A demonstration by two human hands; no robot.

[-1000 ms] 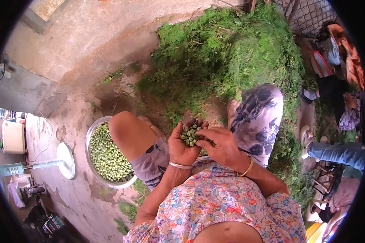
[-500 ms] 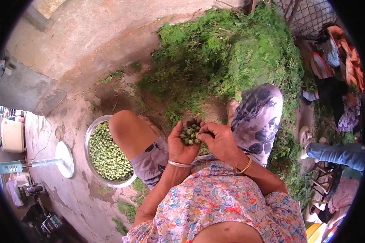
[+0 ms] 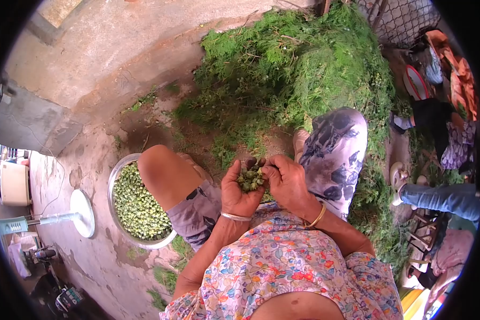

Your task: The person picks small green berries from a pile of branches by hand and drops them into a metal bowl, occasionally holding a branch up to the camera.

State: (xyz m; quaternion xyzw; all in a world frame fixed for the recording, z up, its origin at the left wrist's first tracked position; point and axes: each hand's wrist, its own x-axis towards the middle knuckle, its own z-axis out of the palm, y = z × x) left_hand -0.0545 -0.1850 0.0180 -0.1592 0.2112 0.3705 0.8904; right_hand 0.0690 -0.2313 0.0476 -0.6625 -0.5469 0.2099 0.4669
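Observation:
My left hand (image 3: 237,196) is cupped around a small heap of green seed cones (image 3: 249,180), held above my lap. Its fingertips curl up at the far side of the heap. From the right, my right hand (image 3: 289,186) meets the heap with thumb and forefinger pinched together; whatever lies between those fingertips is too small to make out. Beside my left knee stands a round metal basin (image 3: 153,245) holding many similar green cones.
A big pile of feathery green branches (image 3: 304,69) lies ahead, against the wall. At left, a pedestal fan (image 3: 82,213) and a pale box-shaped appliance (image 3: 14,183) are in view. Other people's legs in jeans (image 3: 437,201) and dark clothing show at right, near a small stool (image 3: 422,232).
The view has shifted slightly. My right fingers have drawn back a little from the middle of the heap to its right edge. My left hand stays cupped around the cones.

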